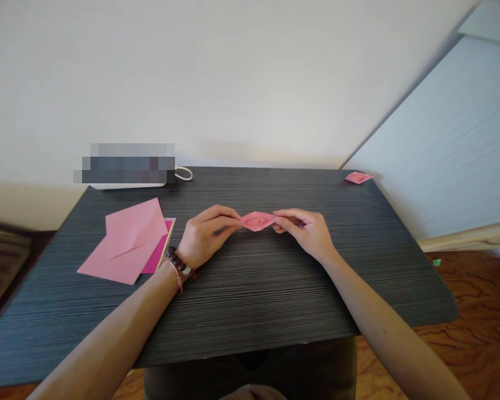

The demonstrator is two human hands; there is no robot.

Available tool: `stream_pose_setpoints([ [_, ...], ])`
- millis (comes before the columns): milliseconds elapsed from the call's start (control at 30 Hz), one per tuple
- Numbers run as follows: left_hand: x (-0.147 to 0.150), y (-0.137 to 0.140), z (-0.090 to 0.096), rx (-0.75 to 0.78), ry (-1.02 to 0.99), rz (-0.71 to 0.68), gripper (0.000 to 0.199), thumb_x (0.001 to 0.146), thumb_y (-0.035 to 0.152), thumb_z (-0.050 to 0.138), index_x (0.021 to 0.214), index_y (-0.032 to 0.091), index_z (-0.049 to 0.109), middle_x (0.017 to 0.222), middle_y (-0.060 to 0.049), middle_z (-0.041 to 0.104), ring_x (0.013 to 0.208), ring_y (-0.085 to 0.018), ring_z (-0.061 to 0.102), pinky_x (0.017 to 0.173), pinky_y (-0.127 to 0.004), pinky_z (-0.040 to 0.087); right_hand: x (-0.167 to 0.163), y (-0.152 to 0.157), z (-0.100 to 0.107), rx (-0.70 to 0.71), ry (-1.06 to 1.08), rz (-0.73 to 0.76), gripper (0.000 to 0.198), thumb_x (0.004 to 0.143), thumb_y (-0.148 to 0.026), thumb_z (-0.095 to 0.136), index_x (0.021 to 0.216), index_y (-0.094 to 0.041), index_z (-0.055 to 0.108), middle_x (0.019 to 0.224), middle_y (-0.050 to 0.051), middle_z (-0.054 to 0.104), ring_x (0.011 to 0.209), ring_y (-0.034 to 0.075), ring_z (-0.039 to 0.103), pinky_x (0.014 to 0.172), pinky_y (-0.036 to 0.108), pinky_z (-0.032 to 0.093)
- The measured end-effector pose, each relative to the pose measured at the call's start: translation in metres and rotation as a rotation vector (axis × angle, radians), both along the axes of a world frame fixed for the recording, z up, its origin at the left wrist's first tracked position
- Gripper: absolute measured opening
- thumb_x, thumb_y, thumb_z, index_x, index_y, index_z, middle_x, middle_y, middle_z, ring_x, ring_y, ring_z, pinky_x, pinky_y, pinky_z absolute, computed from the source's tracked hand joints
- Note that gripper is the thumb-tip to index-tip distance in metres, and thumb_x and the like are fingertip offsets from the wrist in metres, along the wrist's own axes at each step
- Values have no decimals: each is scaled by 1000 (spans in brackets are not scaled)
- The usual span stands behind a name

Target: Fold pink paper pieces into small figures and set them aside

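One folded pink paper (258,221), boat-like with a hollow middle, sits between both hands over the centre of the tabletop (250,303); can't tell if its underside touches. Left hand (204,236) pinches the left tip, thumb against fingers; right hand (308,230) pinches the right tip the same way. Gripping only the pointed ends probably keeps the folds level and leaves the hollow uncovered, facing the wearer. Both wrists angle inward, likely so the pull stays even. Dark beaded bracelet (175,260) on left wrist, near the loose sheets. Those pink sheets (125,250) overlap loosely on the left, a magenta sheet (153,261) with a yellow edge partly under them; seemingly set aside there for easy reach, off the middle. Farther out, second folded piece (359,177), similar shape, at the far right corner, presumably parked clear of the hands. Back left: pixelated object with white base (129,186), unidentifiable, white loop (185,174) beside it, pushed near the wall (250,83), likely to free up working room
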State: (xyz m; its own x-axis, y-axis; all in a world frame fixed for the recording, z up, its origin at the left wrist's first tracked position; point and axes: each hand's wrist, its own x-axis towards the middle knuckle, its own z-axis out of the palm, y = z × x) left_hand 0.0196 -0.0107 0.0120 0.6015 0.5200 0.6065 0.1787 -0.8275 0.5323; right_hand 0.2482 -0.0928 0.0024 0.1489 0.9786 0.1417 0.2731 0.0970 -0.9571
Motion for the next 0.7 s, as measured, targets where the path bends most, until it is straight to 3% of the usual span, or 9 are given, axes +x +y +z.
stream_pose_setpoints([
  [67, 1, 1, -3, -67, -12, 8, 15, 81, 19, 61, 96, 19, 66, 100, -5, 62, 87, -13, 61, 79, -28, 53, 0, 1, -3, -32, 68, -53, 27, 75, -37, 67, 95, -19, 69, 74, 3, 72, 67, 17, 69, 71, 34, 58],
  [200, 5, 5, -12, -314, 28, 65, 52, 75, 26, 68, 122, 19, 48, 113, -9, 52, 87, -14, 59, 70, -29, 55, 6, 5, -9, -57, 91, -106, 30, 74, -38, 67, 97, -18, 70, 76, 4, 72, 68, 16, 69, 74, 34, 58],
  [367, 12, 2, -15, -189, 294, -47, 21, 85, 26, 54, 104, 20, 60, 98, -5, 60, 90, -17, 56, 84, -36, 48, 32, 11, -14, -105, 74, -151, 36, 73, -41, 67, 98, -16, 69, 77, 6, 72, 69, 18, 69, 75, 36, 59],
  [467, 15, -1, -15, -101, 375, -47, 20, 86, 28, 52, 103, 21, 61, 101, -5, 61, 96, -20, 54, 89, -40, 43, 74, 9, -14, -116, 45, -242, 37, 72, -41, 69, 98, -16, 70, 80, 6, 72, 71, 18, 70, 77, 36, 59],
  [700, 17, 1, -18, -99, 411, -36, 20, 88, 28, 48, 100, 23, 63, 100, -3, 62, 94, -18, 54, 87, -36, 41, 202, -26, 1, -82, -29, -533, 34, 69, -35, 73, 93, -11, 70, 75, 6, 71, 65, 15, 69, 71, 31, 60],
])
